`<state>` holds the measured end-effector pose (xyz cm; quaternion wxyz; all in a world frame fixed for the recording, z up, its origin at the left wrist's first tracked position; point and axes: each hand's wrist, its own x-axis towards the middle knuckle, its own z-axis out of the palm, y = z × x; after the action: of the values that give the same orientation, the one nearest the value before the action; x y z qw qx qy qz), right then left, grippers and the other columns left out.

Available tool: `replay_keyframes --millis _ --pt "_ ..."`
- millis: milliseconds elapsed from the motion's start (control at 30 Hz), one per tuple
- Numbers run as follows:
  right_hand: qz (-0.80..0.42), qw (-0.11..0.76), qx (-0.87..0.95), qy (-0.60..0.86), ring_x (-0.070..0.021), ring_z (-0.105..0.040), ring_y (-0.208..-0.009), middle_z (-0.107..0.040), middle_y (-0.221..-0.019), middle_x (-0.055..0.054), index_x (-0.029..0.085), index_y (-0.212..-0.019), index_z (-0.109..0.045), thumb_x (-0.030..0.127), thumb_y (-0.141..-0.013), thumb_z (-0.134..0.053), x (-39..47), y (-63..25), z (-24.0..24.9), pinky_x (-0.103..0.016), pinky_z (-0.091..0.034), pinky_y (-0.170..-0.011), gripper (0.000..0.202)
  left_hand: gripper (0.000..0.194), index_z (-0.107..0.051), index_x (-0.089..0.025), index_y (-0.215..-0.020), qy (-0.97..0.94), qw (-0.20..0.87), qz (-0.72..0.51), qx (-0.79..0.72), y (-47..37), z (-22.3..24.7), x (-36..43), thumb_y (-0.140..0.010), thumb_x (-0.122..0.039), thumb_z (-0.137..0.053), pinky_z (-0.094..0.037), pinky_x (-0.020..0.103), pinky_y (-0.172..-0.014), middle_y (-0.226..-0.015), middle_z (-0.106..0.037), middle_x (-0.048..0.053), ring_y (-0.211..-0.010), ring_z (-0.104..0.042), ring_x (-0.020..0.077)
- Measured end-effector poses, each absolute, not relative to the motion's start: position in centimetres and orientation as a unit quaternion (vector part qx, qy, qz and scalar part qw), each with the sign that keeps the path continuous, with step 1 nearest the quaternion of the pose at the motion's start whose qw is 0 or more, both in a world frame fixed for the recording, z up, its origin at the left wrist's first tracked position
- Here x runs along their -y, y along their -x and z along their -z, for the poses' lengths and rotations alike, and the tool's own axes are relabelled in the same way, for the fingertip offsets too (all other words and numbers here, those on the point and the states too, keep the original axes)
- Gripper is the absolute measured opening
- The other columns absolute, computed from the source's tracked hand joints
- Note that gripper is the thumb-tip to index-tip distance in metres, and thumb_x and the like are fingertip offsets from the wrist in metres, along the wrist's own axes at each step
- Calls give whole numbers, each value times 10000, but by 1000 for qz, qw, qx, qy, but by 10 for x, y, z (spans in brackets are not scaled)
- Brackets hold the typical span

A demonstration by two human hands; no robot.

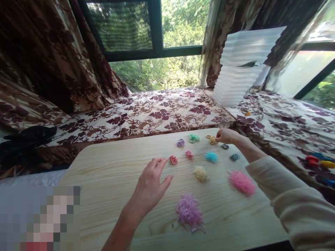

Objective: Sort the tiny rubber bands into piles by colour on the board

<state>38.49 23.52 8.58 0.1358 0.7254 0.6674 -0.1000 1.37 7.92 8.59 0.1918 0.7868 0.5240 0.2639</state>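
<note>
My left hand (151, 181) hovers over the table with its fingers apart, holding nothing. Its fingertips come close to a small pile of red hair ties (173, 160). At the table's far side my right hand (227, 135) has its fingers pinched together at a pile of yellow hair ties (211, 139). Dark hair ties (225, 146) lie just below that hand, and grey-green ones (235, 157) lie nearer the sleeve. Purple hair ties (180, 142), green ones (194, 138) and pink-red ones (188, 154) form separate little piles.
Loose heaps of thin strands or bands lie on the wooden table (110, 174): blue (211, 157), cream (200, 173), pink (242, 183) and lilac (190, 212). Behind stands a tall white stack (243, 66) on a flowered cover (159, 113). Colourful items (316, 161) lie at right.
</note>
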Motion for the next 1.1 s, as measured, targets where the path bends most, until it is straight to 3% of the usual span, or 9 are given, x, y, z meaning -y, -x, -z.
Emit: replay_keyframes --millis 233,433,633,733,800,1100 --pt "99 124 -680 -716 -198 -618 -1013 -614 -1208 -77 191 -1189 -600 383 -934 -574 -236 -382 -90 -412 -533 -862 321 418 -558 -170 -1287 -789 195 -250 -527 -13 -87 -79 -879 -259 -551 -460 433 -1039 -1244 -587 107 -1152 -580 251" --pt "95 111 -692 -707 -202 -615 -1024 -607 -1223 -83 188 -1204 -591 378 -929 -583 -231 -366 -87 -421 -532 -867 334 419 -542 -209 -1302 -797 179 -225 -531 -16 -90 -86 -886 -264 -555 -467 402 -1025 -1235 -585 91 -1154 -581 237" --pt "86 71 -739 -664 -199 -612 -1028 -609 -1225 -78 202 -1203 -596 374 -938 -569 -234 -340 -104 -420 -524 -886 318 407 -563 -187 -1281 -822 151 -160 -525 -68 -101 -157 -892 -297 -607 -469 363 -1015 -1243 -595 102 -1180 -563 242" --pt "93 67 -752 -649 -188 -619 -1001 -624 -1194 -72 200 -1169 -612 370 -940 -566 -230 -333 -110 -406 -530 -872 289 347 -571 -174 -1228 -846 139 -110 -504 -110 -102 -199 -930 -350 -599 -519 459 -927 -1259 -591 97 -1100 -602 239" --pt "93 65 -752 -649 -183 -623 -984 -634 -1169 -70 194 -1148 -620 373 -940 -566 -222 -334 -111 -401 -531 -863 279 337 -573 -174 -1222 -861 127 -73 -486 -133 -101 -218 -937 -353 -594 -537 451 -896 -1248 -595 94 -1065 -616 230" --pt "106 48 -732 -671 -165 -631 -943 -660 -1122 -59 208 -1089 -648 385 -949 -547 -176 -359 -112 -375 -530 -853 247 324 -576 -182 -1217 -890 98 45 -443 -171 -90 -246 -938 -347 -593 -547 430 -879 -1239 -599 90 -1047 -623 221"
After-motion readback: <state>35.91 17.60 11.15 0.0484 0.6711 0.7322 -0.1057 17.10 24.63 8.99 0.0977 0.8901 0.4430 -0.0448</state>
